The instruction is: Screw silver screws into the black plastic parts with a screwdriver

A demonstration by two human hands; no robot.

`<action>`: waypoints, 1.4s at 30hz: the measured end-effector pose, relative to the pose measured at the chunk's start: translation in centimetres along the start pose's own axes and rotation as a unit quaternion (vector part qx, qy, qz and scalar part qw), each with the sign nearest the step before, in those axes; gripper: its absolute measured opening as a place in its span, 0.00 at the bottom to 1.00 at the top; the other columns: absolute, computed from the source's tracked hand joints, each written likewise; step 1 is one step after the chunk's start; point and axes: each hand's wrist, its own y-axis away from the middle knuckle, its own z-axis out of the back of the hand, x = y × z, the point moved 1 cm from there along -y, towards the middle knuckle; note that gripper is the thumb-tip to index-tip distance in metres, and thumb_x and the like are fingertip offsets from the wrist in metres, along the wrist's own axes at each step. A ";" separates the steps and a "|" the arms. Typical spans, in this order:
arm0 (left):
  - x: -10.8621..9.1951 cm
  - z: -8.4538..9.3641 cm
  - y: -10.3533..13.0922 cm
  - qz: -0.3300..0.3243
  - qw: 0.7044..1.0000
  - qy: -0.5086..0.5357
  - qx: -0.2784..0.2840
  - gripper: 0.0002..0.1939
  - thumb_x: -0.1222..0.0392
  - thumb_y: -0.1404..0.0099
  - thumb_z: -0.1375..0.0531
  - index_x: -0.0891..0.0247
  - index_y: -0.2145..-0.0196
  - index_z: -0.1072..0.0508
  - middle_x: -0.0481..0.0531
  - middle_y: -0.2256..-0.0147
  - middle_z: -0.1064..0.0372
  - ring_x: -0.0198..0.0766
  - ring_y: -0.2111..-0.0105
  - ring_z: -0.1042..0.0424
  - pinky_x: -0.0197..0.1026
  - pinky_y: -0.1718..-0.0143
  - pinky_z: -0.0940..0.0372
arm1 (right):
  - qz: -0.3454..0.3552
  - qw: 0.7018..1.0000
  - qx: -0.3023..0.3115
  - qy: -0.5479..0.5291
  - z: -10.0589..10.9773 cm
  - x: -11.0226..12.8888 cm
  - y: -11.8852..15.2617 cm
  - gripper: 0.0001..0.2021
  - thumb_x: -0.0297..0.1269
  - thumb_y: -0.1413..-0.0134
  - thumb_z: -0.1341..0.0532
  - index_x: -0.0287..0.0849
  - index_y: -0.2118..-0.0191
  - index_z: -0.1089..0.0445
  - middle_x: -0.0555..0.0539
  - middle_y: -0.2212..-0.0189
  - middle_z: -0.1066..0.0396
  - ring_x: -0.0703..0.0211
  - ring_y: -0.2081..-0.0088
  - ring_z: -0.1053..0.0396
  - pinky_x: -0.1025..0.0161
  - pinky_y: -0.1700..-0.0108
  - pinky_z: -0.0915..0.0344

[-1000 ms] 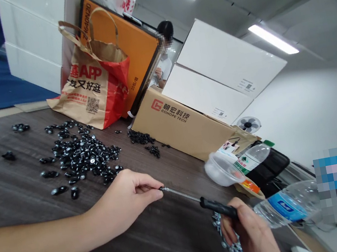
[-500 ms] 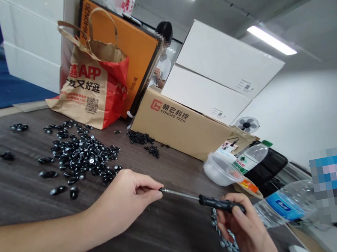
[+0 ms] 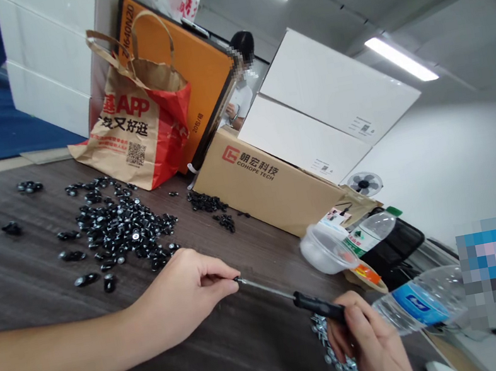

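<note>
My right hand [image 3: 367, 334] grips the black handle of a screwdriver [image 3: 317, 305], whose metal shaft slants up to the left. At the tip of the shaft, my left hand [image 3: 199, 290] pinches a small dark part [image 3: 238, 279] between thumb and fingertips; most of it is hidden. Left of and beyond my left hand lies a large pile of small black parts [image 3: 125, 223] with silvery bits. Silver screws [image 3: 332, 350] lie beside and partly behind my right hand.
A smaller heap of black pieces [image 3: 205, 202] lies by a cardboard box [image 3: 266, 182]. A paper bag [image 3: 132, 129] stands at the back. Plastic bowls [image 3: 326, 248] and a water bottle [image 3: 422, 300] are on the right. A person [image 3: 241, 94] sits beyond the boxes.
My right hand has shifted slightly right and its fingers have turned around the screwdriver handle, now covering its end. My left hand has stayed in place.
</note>
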 end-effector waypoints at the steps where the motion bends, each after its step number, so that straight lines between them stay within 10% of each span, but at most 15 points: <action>1: 0.0 0.0 0.0 -0.001 1.000 0.000 0.000 0.10 0.59 0.38 0.36 0.60 0.62 0.16 0.49 0.63 0.16 0.45 0.61 0.19 0.41 0.58 0.28 | 0.000 1.000 0.006 -0.007 0.0 -0.1 -0.1 0.18 0.55 0.42 0.37 0.44 0.67 0.32 0.55 0.83 0.39 0.64 0.81 0.43 0.67 0.78 0.46; 9: -0.1 0.1 0.1 -0.018 1.000 -0.017 -0.003 0.09 0.60 0.38 0.36 0.60 0.62 0.15 0.48 0.64 0.16 0.44 0.62 0.19 0.40 0.59 0.28 | -0.023 0.999 0.022 -0.014 0.4 -0.8 -0.4 0.18 0.55 0.38 0.41 0.45 0.68 0.35 0.57 0.86 0.45 0.66 0.83 0.46 0.69 0.79 0.47; 13: -0.2 0.1 0.0 -0.019 1.000 -0.012 -0.002 0.09 0.61 0.38 0.36 0.60 0.62 0.15 0.48 0.64 0.16 0.43 0.64 0.19 0.40 0.61 0.28 | -0.021 0.999 0.044 -0.018 0.7 -1.0 -0.6 0.17 0.56 0.44 0.36 0.47 0.63 0.34 0.52 0.77 0.31 0.62 0.79 0.38 0.67 0.78 0.44; 18: -0.1 0.0 -0.1 -0.003 1.000 -0.012 -0.002 0.09 0.60 0.39 0.36 0.61 0.62 0.15 0.48 0.65 0.16 0.44 0.64 0.19 0.40 0.61 0.28 | -0.022 0.999 0.024 0.006 0.8 -1.1 -0.5 0.21 0.56 0.38 0.42 0.44 0.72 0.37 0.58 0.87 0.47 0.66 0.85 0.48 0.68 0.80 0.50; 23: -0.1 0.0 -0.1 -0.003 1.000 -0.012 -0.002 0.09 0.60 0.39 0.36 0.61 0.63 0.15 0.49 0.66 0.16 0.44 0.65 0.20 0.40 0.63 0.29 | -0.009 0.999 0.034 -0.040 0.7 -1.0 -0.5 0.18 0.56 0.43 0.37 0.47 0.63 0.34 0.52 0.76 0.31 0.61 0.79 0.36 0.66 0.78 0.43; 37: 0.3 -0.1 -0.2 0.004 1.000 -0.001 -0.007 0.09 0.59 0.40 0.36 0.60 0.64 0.15 0.48 0.67 0.16 0.44 0.66 0.20 0.40 0.64 0.30 | 0.002 0.999 0.006 0.043 0.8 -1.0 -0.4 0.20 0.56 0.36 0.44 0.45 0.71 0.37 0.58 0.87 0.47 0.66 0.85 0.48 0.67 0.80 0.51; 42: 0.3 -0.1 -0.2 0.002 1.000 0.003 -0.001 0.09 0.59 0.39 0.36 0.59 0.65 0.15 0.48 0.68 0.17 0.44 0.67 0.21 0.40 0.66 0.31 | 0.005 0.999 0.034 0.010 0.6 -1.1 -0.5 0.19 0.59 0.42 0.40 0.46 0.65 0.34 0.52 0.79 0.34 0.61 0.80 0.38 0.65 0.78 0.42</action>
